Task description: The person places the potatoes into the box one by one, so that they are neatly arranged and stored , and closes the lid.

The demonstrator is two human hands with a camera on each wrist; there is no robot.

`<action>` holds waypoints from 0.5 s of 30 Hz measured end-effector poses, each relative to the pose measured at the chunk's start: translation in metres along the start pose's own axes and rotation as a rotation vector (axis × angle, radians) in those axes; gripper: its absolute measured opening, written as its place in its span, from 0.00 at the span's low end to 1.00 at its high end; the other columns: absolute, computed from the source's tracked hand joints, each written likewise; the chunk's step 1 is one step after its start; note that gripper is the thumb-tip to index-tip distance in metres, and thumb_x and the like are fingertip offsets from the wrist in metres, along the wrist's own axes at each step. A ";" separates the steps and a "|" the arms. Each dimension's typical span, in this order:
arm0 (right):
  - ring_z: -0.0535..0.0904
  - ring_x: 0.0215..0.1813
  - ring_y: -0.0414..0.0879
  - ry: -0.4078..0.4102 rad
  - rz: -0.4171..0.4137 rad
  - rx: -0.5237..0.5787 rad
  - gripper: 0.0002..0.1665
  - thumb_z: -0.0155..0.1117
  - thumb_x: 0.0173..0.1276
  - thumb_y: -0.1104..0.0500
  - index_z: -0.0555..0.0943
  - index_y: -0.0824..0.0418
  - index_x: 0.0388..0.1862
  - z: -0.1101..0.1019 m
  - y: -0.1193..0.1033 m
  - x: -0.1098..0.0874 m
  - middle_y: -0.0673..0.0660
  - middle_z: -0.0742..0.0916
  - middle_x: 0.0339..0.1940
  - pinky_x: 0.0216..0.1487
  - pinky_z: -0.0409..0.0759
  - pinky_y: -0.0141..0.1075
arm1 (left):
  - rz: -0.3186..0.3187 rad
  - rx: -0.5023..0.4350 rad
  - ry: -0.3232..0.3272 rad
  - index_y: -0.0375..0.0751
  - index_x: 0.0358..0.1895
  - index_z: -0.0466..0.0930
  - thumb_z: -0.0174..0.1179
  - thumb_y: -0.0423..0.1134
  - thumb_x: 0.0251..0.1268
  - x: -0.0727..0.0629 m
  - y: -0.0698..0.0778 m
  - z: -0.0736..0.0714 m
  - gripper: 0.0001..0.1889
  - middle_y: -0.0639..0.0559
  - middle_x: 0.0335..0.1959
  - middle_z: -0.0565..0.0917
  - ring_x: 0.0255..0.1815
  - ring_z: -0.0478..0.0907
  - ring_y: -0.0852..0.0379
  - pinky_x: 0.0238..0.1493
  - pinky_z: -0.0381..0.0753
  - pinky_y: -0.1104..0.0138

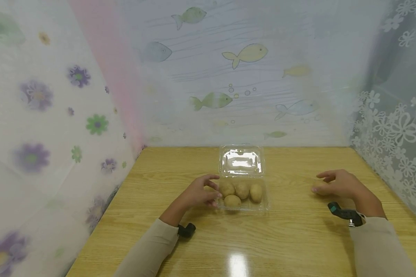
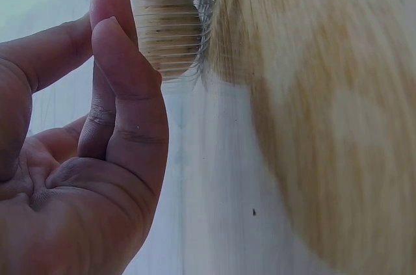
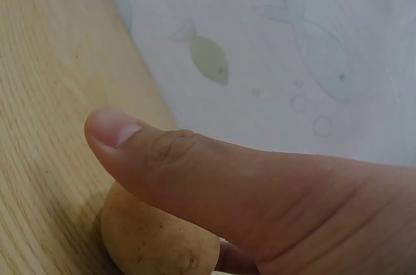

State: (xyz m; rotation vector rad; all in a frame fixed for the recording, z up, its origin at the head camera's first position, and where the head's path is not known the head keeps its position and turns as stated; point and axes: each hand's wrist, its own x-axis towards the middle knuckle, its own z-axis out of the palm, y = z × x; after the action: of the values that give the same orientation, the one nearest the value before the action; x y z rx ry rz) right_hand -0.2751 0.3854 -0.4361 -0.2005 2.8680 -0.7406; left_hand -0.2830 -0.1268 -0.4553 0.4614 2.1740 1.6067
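Observation:
A clear plastic clamshell box (image 1: 267,200) sits on the table with its lid (image 1: 240,163) tipped back. Several potatoes (image 1: 242,191) lie in its base. At the box's left side, my left hand (image 1: 199,192) holds the edge between thumb and bent fingers. The left wrist view shows the fingertips (image 2: 123,54) right at the ribbed plastic wall. Far to the right of the box, my right hand (image 1: 341,185) grips a single potato (image 3: 159,239). The thumb (image 3: 175,158) lies across its top, and most of the other fingers are hidden in the right wrist view.
The wooden table (image 1: 284,238) ends at a back curtain (image 1: 201,127) printed with fish. A flowered sheet (image 1: 55,161) hangs along the left, and a white-flowered one (image 1: 402,127) on the right. Dark camera mounts (image 1: 187,230) are strapped to both wrists.

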 end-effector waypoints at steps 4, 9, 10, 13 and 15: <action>0.78 0.60 0.75 -0.009 0.002 0.007 0.50 0.73 0.64 0.33 0.75 0.68 0.71 0.001 0.002 0.000 0.79 0.80 0.63 0.50 0.82 0.61 | -0.003 0.003 0.003 0.47 0.78 0.66 0.73 0.35 0.65 -0.001 0.000 0.000 0.39 0.42 0.57 0.80 0.28 0.89 0.47 0.36 0.91 0.53; 0.78 0.61 0.75 -0.014 0.004 0.003 0.51 0.74 0.63 0.33 0.75 0.68 0.71 0.002 0.002 0.000 0.80 0.79 0.63 0.50 0.82 0.61 | -0.009 0.004 0.002 0.47 0.77 0.66 0.73 0.35 0.65 -0.001 0.001 0.001 0.39 0.42 0.57 0.80 0.28 0.89 0.47 0.36 0.91 0.53; 0.78 0.61 0.75 -0.013 0.004 0.004 0.51 0.74 0.63 0.33 0.75 0.68 0.71 0.001 0.001 0.000 0.80 0.80 0.63 0.50 0.82 0.61 | -0.010 0.004 0.002 0.47 0.77 0.66 0.73 0.35 0.65 -0.001 0.001 0.001 0.39 0.42 0.57 0.80 0.28 0.89 0.47 0.36 0.91 0.53; 0.78 0.60 0.76 -0.013 -0.001 0.001 0.51 0.75 0.63 0.34 0.75 0.69 0.71 0.001 0.000 -0.001 0.80 0.80 0.62 0.50 0.82 0.62 | -0.010 0.007 0.003 0.46 0.78 0.66 0.73 0.35 0.65 -0.001 0.001 0.001 0.39 0.42 0.57 0.80 0.28 0.89 0.47 0.36 0.91 0.53; 0.78 0.60 0.75 -0.007 0.002 -0.003 0.51 0.75 0.62 0.34 0.76 0.68 0.71 0.000 0.000 -0.001 0.80 0.80 0.62 0.50 0.82 0.62 | -0.009 0.006 0.004 0.46 0.78 0.66 0.73 0.35 0.65 -0.001 0.001 0.001 0.39 0.42 0.57 0.80 0.28 0.89 0.47 0.36 0.91 0.53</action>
State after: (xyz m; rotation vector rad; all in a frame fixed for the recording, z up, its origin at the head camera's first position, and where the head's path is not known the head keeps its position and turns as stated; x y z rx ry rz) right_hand -0.2737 0.3851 -0.4360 -0.2002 2.8622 -0.7340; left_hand -0.2820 -0.1262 -0.4544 0.4498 2.1815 1.5976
